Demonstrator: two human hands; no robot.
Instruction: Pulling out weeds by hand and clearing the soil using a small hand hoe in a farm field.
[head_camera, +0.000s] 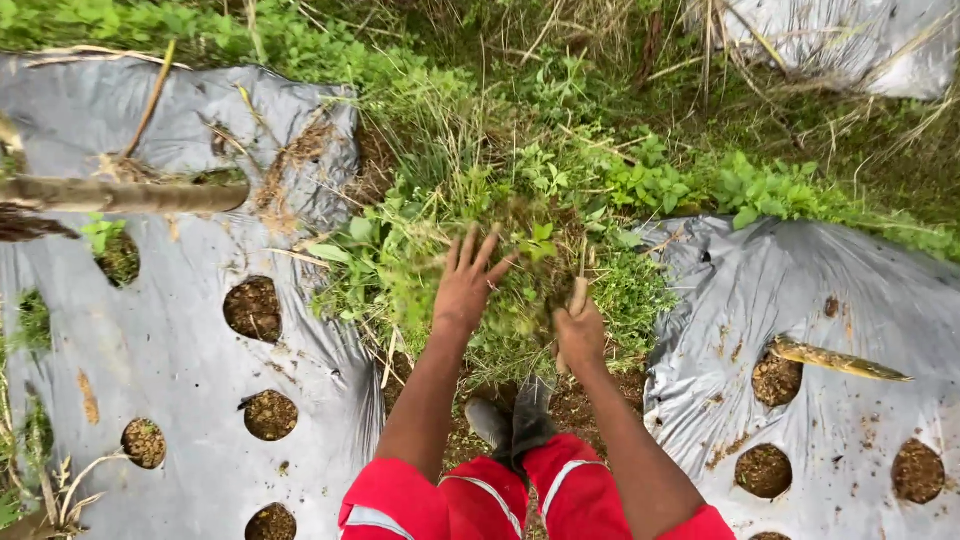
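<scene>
1. Two hands, left hand (465, 285) and right hand (580, 330), both in the weed clump (500, 250).
2. Three grey plastic mulch sheets: left sheet (170, 330), right sheet (830, 300), far sheet (850, 40) (only a corner of it shows).
3. Planting holes: about six on the left sheet, four or so on the right one (some cut off by the edge).
4. Two dark boots (510, 425).
5. One bamboo pole (120, 195).

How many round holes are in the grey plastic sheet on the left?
6 at least. On the left plastic sheet: a weedy one, then and, partly behind the wooden pole. Weeds at the edge may hide more.
</scene>
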